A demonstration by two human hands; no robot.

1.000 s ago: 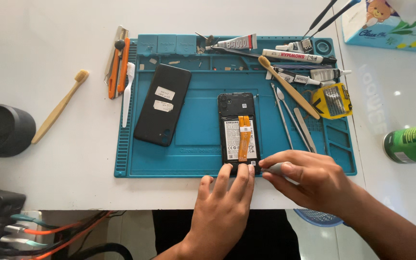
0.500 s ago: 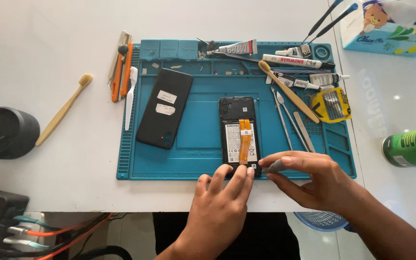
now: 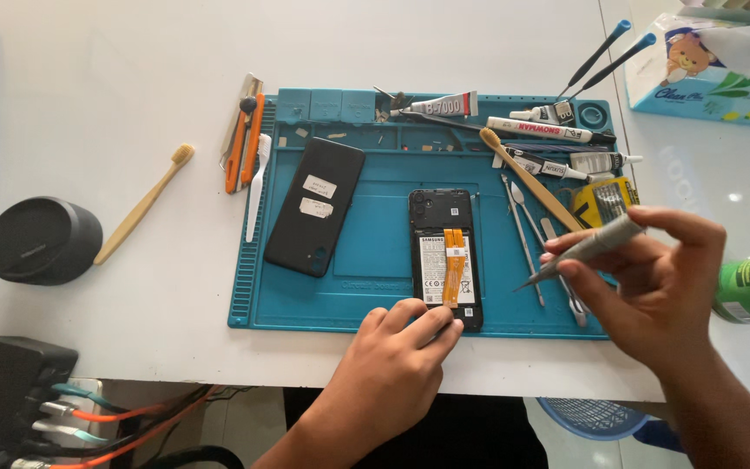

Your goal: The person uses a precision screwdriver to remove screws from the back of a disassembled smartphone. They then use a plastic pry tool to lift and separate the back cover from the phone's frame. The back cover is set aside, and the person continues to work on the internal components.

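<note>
Opened black phone [image 3: 445, 257], long axis running away from the person, lies on the teal silicone mat [image 3: 366, 252]; left hand [image 3: 397, 369] presses its near end flat-fingered, while right hand [image 3: 653, 282] (raised, off right) pinches slim grey tweezers [image 3: 579, 252] pointing leftward toward it.

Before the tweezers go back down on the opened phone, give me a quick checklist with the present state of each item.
1. Opened black phone flat on the blue silicone mat: ok.
2. Left hand steadying the phone's bottom edge: ok.
3. Right hand holding the grey metal tweezers: ok.
4. Tweezers clear of the phone: ok, lifted off to its right.
5. Orange flex strip seated: cannot tell.
</note>
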